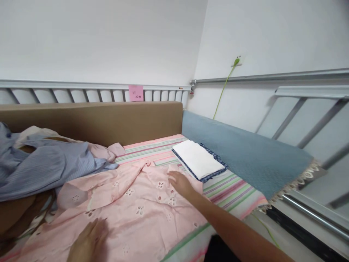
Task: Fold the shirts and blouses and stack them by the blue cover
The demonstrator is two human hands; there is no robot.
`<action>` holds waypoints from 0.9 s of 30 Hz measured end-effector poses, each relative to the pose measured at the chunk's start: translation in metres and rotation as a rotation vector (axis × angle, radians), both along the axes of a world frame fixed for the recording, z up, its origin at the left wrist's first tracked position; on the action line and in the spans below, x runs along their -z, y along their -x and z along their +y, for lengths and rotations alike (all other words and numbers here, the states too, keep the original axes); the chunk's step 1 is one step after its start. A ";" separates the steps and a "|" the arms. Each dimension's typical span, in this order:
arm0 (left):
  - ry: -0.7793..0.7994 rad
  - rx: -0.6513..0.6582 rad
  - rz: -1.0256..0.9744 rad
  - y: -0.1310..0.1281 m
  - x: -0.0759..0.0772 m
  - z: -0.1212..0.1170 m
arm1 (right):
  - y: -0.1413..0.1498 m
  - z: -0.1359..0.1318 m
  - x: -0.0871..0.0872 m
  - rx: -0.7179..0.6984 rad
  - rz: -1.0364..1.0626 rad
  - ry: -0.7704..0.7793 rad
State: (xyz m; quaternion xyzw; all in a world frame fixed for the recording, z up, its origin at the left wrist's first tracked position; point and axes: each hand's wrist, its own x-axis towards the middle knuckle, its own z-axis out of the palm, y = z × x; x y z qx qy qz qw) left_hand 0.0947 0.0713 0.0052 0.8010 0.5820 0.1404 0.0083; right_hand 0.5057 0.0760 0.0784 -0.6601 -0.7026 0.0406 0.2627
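Note:
A pale pink garment with cut-out flower embroidery [139,214] lies spread and wrinkled over the bed, its kind not fully clear as the lower part runs out of view. My left hand [88,240] rests on its lower left part, fingers stretched out and flat. On its upper right edge lies my right hand [181,182], fingers extended and slightly bent, touching the cloth near a light trim. Just beyond that hand sits a folded stack, white cloth [199,158] on top of dark blue checked cloth [222,163].
A heap of blue striped clothes [54,160] lies at the left. The bed has a striped sheet [226,193]. A brown padded board [109,123] and white railing close the back; a blue quilted cover [245,145] hangs at the right. A green cord [222,96] runs from a socket.

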 end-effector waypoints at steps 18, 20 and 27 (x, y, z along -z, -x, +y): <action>0.063 -0.171 0.131 -0.038 0.010 -0.020 | -0.044 0.104 -0.005 0.291 -0.470 0.364; 0.050 -0.168 0.115 -0.038 0.012 -0.019 | -0.045 0.103 -0.011 0.371 -0.500 0.379; 0.093 -0.168 0.067 -0.039 0.010 -0.018 | 0.053 0.113 -0.029 0.020 -0.539 0.204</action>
